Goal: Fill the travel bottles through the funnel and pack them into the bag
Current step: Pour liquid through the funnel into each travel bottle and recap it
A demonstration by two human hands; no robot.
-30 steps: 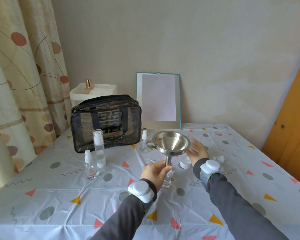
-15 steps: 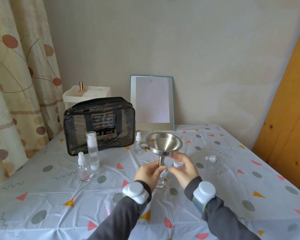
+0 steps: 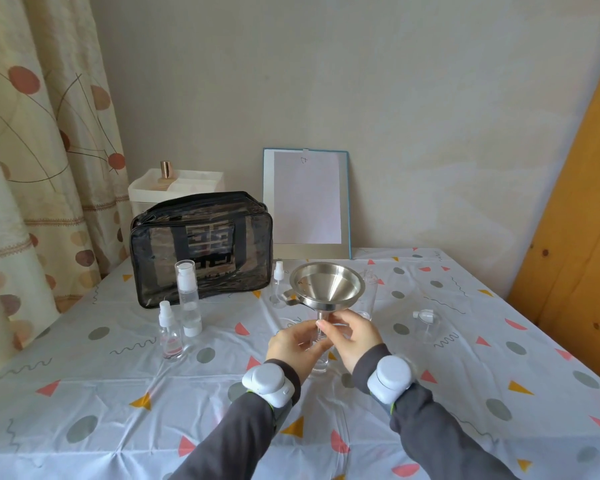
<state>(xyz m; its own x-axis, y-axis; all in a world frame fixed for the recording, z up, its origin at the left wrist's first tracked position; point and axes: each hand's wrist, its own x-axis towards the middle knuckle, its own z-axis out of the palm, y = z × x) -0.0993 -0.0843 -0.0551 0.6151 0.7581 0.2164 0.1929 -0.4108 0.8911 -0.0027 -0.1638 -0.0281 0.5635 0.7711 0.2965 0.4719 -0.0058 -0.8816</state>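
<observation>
A: Both hands are meeting near the middle of the table (image 3: pixel 94 386), a little toward its near edge, and the steel funnel (image 3: pixel 327 285) is standing upright just above them, its stem running down between the fingers.

B: The right hand (image 3: pixel 355 336) is pinching that stem between thumb and fingertips, right under the bowl. The left hand (image 3: pixel 297 342) is curling round the top of the small clear bottle (image 3: pixel 321 362) directly below, and the bottle's base is resting on the cloth.

A: Is the spout actually sitting inside the neck? The fingers are covering that spot, so nobody can tell from here.

B: A white band is sitting on the left wrist (image 3: pixel 267 384), and a matching one on the right wrist (image 3: pixel 390 377).

A: Toward the far left corner, the black see-through bag (image 3: pixel 201 247) is standing upright. A tall pump bottle (image 3: pixel 189 299) is standing in front of it, with a short spray bottle (image 3: pixel 169 332) just beside that, nearer the front edge.

B: Another spray bottle (image 3: pixel 278 285) is peeking out just left of the funnel's rim, and a clear cup (image 3: pixel 369 299) is showing behind the bowl on its right. A round clear bottle (image 3: pixel 426 323) is sitting well apart, toward the right edge.

A: Along the far edge, a clipboard (image 3: pixel 307 202) with a white sheet is leaning against the wall, and a white box (image 3: pixel 175 188) is sitting behind the bag with a gold-capped bottle (image 3: pixel 166 169) sticking up from it.
</observation>
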